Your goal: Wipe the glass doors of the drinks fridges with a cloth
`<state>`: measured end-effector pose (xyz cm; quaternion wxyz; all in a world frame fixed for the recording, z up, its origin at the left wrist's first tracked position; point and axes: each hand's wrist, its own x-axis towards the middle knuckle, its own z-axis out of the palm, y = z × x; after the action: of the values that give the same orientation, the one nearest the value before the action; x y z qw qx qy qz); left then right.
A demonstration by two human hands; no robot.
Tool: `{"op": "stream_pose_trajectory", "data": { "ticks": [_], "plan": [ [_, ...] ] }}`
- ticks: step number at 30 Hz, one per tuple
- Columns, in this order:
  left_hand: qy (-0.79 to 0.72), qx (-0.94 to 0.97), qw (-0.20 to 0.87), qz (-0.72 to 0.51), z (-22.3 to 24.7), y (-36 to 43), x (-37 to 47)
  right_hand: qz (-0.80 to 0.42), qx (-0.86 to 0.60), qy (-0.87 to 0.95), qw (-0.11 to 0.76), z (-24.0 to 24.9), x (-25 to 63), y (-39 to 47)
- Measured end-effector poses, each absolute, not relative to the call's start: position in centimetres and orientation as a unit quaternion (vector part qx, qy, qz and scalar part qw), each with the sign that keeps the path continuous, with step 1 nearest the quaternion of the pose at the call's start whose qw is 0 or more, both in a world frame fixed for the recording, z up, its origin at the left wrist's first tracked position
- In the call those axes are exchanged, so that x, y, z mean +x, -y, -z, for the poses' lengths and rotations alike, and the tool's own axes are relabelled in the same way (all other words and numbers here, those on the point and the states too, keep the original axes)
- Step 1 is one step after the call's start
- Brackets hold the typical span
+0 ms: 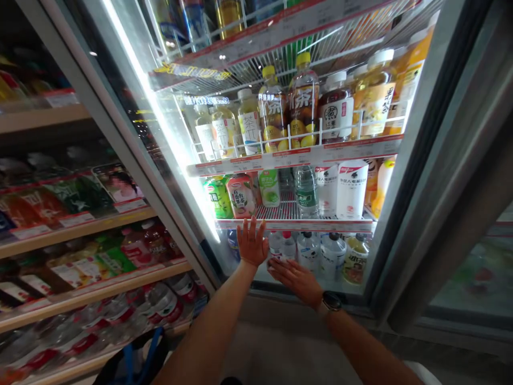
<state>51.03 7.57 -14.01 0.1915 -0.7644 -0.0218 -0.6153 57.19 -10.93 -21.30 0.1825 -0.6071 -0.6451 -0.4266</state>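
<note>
A lit drinks cooler (pixel 296 158) with several rows of bottles fills the middle. My left hand (pixel 252 243) is raised with its fingers spread, in front of the lower shelf edge, below a pink-labelled bottle (pixel 241 197). Low and to its right, my right hand (pixel 294 277) is stretched out with the fingers extended, in front of the bottom row, near a red-capped bottle (pixel 287 245). Nothing shows in either hand. A dark watch (pixel 332 301) sits on the right wrist. Whether the hands touch the glass cannot be made out.
Wooden-edged shelves (pixel 80 289) with many bottles stand on the left. A dark bag with blue straps (pixel 134 355) is at the lower left. The cooler's thick grey frame (pixel 441 160) and another glass door (pixel 476 278) are on the right. Grey floor shows below.
</note>
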Motion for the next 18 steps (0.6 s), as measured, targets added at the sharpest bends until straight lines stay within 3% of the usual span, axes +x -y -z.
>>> {"op": "stream_pose_trajectory", "data": {
  "ticks": [6,12,18],
  "plan": [
    [0.025,-0.765,0.185,0.616,14.2,-7.7,51.1,0.443,-0.636,0.608,0.171,18.4,58.5,14.6],
    [0.01,-0.76,0.163,0.63,13.6,-7.1,51.1,0.528,-0.698,0.395,0.28,14.0,61.4,19.6],
    [0.007,-0.753,0.17,0.636,13.3,-6.8,51.1,0.574,-0.664,0.262,0.401,13.3,61.6,18.6]
  ]
}}
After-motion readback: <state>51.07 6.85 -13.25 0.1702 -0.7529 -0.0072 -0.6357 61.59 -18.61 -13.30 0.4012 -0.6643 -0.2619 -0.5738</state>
